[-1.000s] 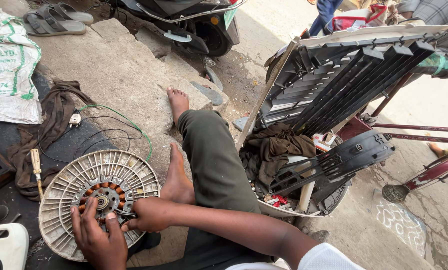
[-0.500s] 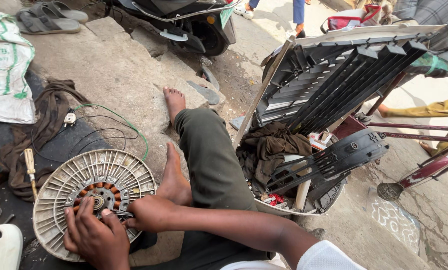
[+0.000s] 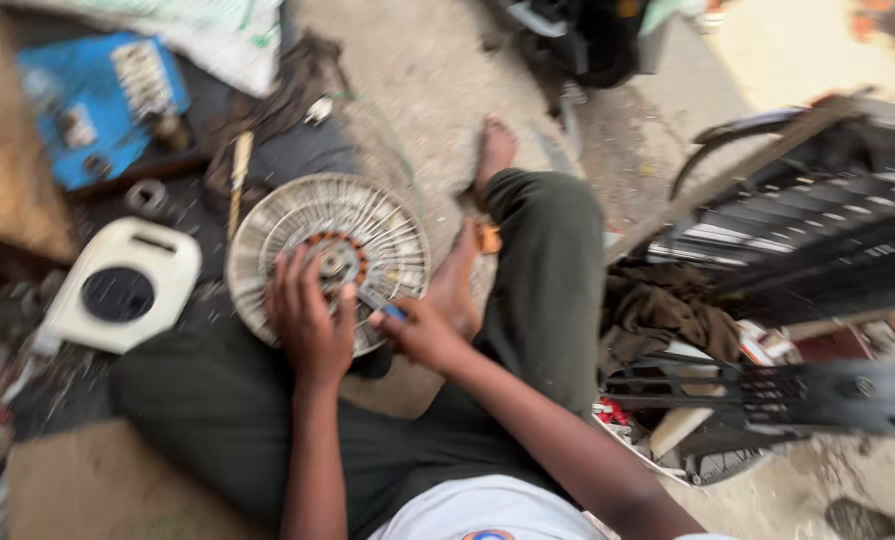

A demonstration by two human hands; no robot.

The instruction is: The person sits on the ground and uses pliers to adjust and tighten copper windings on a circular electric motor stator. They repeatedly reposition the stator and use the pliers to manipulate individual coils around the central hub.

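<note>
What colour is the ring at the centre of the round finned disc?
Orange ring, seen in the head view, blurred.

Blurry concrete ground point(image 3: 418, 70), prob. daylight

A single view, from the person's head, looks steeply down and a little forward over their own lap to the ground. It sits close: the forearms enter from the near edge, and the hands, left hand point(image 3: 308, 322) and right hand point(image 3: 423, 333), fall near the frame's middle. The picture is motion-blurred.
</note>
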